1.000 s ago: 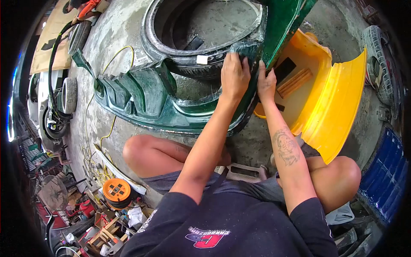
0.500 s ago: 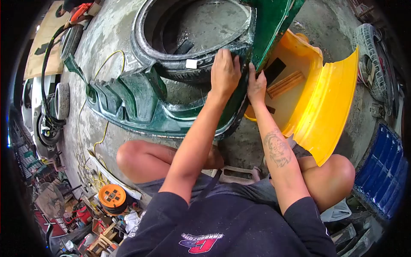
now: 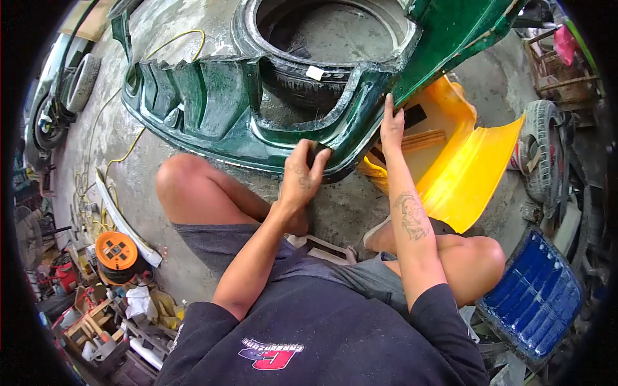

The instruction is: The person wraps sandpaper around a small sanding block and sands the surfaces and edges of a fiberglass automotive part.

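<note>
A large green bumper-like part (image 3: 215,106) lies across a tyre (image 3: 299,87), its scuffed rim curving towards me. My left hand (image 3: 304,177) is closed around a small dark piece (image 3: 315,153) at the near lower edge of the green part. Most of that piece is hidden by my fingers. Farther right, my right hand (image 3: 392,128) grips the green part where its right wing rises, with one finger stretched up along the edge. A small white piece (image 3: 315,73) sits on the tyre's side.
Right of my right hand lies a yellow curved panel (image 3: 473,170), with brown strips (image 3: 421,140) beside it. A blue panel (image 3: 534,296) and a tyre (image 3: 541,151) are farther right. At the left are an orange cable reel (image 3: 116,251), a yellow cable (image 3: 122,157) and cluttered wooden pieces.
My left hand has moved from the upper corner of the green part down and left to its near edge. My right hand remains at the wing's edge. The view has shifted.
</note>
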### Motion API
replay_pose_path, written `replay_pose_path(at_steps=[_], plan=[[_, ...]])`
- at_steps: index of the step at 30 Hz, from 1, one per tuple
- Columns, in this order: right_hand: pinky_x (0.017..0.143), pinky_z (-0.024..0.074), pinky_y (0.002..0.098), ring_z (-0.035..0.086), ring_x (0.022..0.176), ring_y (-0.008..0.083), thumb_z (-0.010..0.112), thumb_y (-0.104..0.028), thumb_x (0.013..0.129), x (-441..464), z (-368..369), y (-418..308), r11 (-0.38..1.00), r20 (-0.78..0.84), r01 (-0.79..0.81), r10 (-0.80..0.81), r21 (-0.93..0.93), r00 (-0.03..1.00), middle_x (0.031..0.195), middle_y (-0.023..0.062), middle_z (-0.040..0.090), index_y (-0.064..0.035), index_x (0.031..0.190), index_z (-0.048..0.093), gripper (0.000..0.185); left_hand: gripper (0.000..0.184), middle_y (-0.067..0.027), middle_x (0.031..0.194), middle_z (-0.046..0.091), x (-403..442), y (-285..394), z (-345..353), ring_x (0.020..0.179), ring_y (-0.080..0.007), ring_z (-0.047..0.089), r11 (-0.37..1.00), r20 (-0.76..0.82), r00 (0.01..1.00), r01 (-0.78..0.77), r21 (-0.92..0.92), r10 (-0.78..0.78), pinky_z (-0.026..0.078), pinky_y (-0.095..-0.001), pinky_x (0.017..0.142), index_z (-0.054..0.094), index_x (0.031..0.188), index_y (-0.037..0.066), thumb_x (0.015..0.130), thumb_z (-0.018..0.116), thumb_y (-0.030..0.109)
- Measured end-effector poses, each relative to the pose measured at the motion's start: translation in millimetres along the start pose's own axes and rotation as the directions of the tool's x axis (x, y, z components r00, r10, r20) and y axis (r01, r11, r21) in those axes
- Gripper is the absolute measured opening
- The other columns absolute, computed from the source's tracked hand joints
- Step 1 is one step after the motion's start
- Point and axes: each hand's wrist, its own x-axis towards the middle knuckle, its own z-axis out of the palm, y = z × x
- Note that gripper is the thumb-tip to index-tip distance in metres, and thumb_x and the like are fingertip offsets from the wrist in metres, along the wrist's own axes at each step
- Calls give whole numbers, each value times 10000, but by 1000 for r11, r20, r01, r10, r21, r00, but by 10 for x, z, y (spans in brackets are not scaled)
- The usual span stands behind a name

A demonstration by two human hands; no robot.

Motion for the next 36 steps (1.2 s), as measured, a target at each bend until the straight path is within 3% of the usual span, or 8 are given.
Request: replay_pose_path(at_steps=[6,12,14,22,25,28,33,36], plan=[[605,546,306,629,767,179,532,-680,919,-56,-473,-91,953,171,-279,258,113,951,963,100,618,5,1081,609,707,243,-202,744,582,-115,-74,186,650,-311,569,993,206,973,-89,-83,104,462,-398,631,569,952,-16,910,701,184],[710,564,399,688,763,269,552,-568,946,108,-1006,792,854,495,-304,498,-422,712,949,164,715,2,1068,663,593,261,-247,915,576,-210,-20,376,859,-451,586,959,209,947,-205,-193,245,480,-470,737,548,1000,-23,891,689,168],[865,535,438,680,935,385,551,-525,939,330,-1133,1270,640,546,184,431,-746,718,1094,268,685,27,1184,638,610,264,-251,923,584,-203,-19,407,877,-454,590,962,237,948,-160,-221,212,479,-472,743,554,1009,-30,891,686,166],[978,487,423,576,1209,401,487,-411,985,53,-1167,1376,682,621,130,549,-720,560,1265,313,599,49,1330,560,580,272,-242,944,586,-139,-139,347,906,-449,592,973,162,971,-146,-178,175,481,-472,771,544,1030,-24,897,681,170],[686,534,309,635,744,163,570,-220,967,141,-1295,1274,272,658,-878,584,394,476,832,30,652,-114,879,646,157,260,-248,868,573,-92,-138,298,815,-445,581,974,130,979,-130,-184,155,467,-470,708,530,961,-15,902,686,183],[578,350,282,380,583,123,623,-297,967,-56,-1031,134,543,520,-650,396,532,757,636,-36,374,-172,729,471,309,260,-238,798,572,-45,-69,244,740,-429,574,973,96,987,-107,-203,128,458,-459,656,547,938,-15,896,698,192],[862,543,361,687,881,288,547,-209,1015,-384,-511,-721,992,384,62,-100,109,918,941,126,716,10,957,708,278,248,-174,728,594,129,-5,117,625,-253,564,967,-24,998,-62,-247,57,461,-374,613,578,926,-29,912,699,186],[1043,438,430,525,1243,332,605,-129,911,-678,-328,-768,445,686,819,-467,-363,557,1205,181,615,-40,1106,683,227,248,-164,734,613,138,4,48,633,-220,564,960,-61,998,-31,-278,15,461,-367,615,583,930,-30,917,695,190]])
